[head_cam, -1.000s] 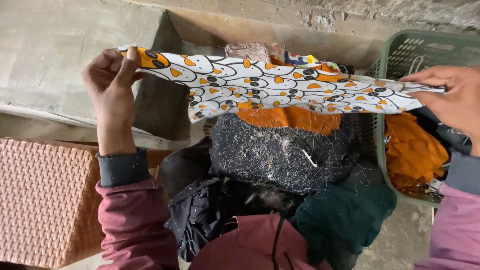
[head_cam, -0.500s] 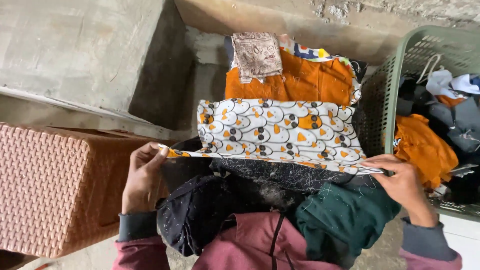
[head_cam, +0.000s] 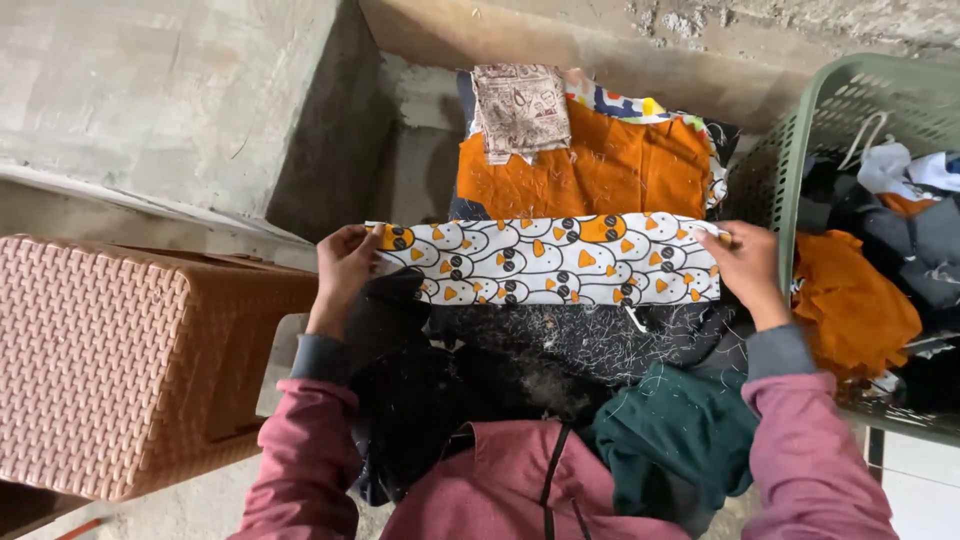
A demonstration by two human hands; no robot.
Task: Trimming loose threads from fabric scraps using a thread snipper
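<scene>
A white cloth strip (head_cam: 552,260) printed with black and orange shapes lies stretched flat across my lap. My left hand (head_cam: 345,268) pinches its left end and my right hand (head_cam: 748,266) pinches its right end. Under the strip lies a dark fuzzy fabric (head_cam: 560,345) speckled with pale threads. Just beyond the strip an orange cloth (head_cam: 590,170) is laid flat, with a small beige printed piece (head_cam: 518,108) on top of it. I wear pink sleeves.
A green plastic basket (head_cam: 800,150) at the right holds orange, dark and white clothes. A brown woven plastic stool (head_cam: 110,365) stands at the left. A concrete step (head_cam: 170,100) rises behind it. A dark green garment (head_cam: 670,430) rests on my lap.
The patterned cloth went from being held up and spread wide to being folded into a narrow strip and laid down on the lap. Both hands came down and closer together.
</scene>
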